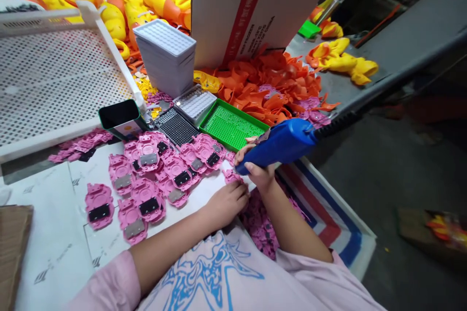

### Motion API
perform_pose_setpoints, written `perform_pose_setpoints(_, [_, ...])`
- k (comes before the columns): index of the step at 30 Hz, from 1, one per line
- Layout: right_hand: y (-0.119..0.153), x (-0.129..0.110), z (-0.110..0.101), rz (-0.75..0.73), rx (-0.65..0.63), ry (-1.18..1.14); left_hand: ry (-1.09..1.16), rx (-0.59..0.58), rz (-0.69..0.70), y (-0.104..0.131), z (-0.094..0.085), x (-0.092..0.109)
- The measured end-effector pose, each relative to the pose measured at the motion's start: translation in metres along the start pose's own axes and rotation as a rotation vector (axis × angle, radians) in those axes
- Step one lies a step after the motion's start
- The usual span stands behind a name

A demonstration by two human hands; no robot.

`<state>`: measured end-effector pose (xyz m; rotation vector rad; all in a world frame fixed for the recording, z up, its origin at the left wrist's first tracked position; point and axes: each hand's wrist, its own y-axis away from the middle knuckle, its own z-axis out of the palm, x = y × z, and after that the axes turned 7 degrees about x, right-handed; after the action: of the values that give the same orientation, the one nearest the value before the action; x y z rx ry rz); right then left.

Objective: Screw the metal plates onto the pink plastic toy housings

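Observation:
My right hand (pixel 260 171) is wrapped round a blue power tool (pixel 282 143), whose lower tip points down and left over the table edge. Just below that tip, my left hand (pixel 226 202) is closed on a pink plastic part (pixel 232 176), mostly hidden by the fingers. To the left lie several pink plates (pixel 147 197), some fitted with black pieces and some with grey ones. A green perforated tray (pixel 233 125) sits beyond my hands, beside a black grid tray (pixel 175 125).
A white perforated crate (pixel 69 75), a black-topped container (pixel 122 119) and stacked white trays (pixel 168 60) stand behind. Orange parts (pixel 273 82) lie by a cardboard box (pixel 226 9). Below my hands, a striped bag (pixel 328 223) holds more pink parts.

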<state>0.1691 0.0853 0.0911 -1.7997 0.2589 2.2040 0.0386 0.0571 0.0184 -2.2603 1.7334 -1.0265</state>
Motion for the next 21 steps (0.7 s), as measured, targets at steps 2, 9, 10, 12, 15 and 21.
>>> perform_pose_setpoints(2, [0.0,0.0,0.003,0.013,0.036,-0.004,0.003,-0.009,0.001,0.0,-0.001,0.0])
perform_pose_setpoints(9, [-0.004,-0.004,0.007,-0.052,0.148,-0.059,-0.023,-0.011,-0.005,0.003,-0.005,-0.001])
perform_pose_setpoints(10, [-0.005,-0.009,0.005,-0.067,0.166,-0.09,-0.033,-0.009,-0.009,0.004,-0.006,-0.001])
perform_pose_setpoints(12, [-0.007,-0.022,-0.002,-0.112,0.192,-0.147,-0.055,-0.013,-0.019,0.004,-0.008,0.0])
perform_pose_setpoints(15, [-0.011,-0.046,-0.017,-0.198,0.207,-0.164,-0.092,-0.03,-0.049,0.002,-0.006,0.005])
perform_pose_setpoints(21, [-0.039,-0.07,-0.041,-0.147,0.326,-0.13,-0.133,0.003,-0.202,-0.004,0.006,0.015])
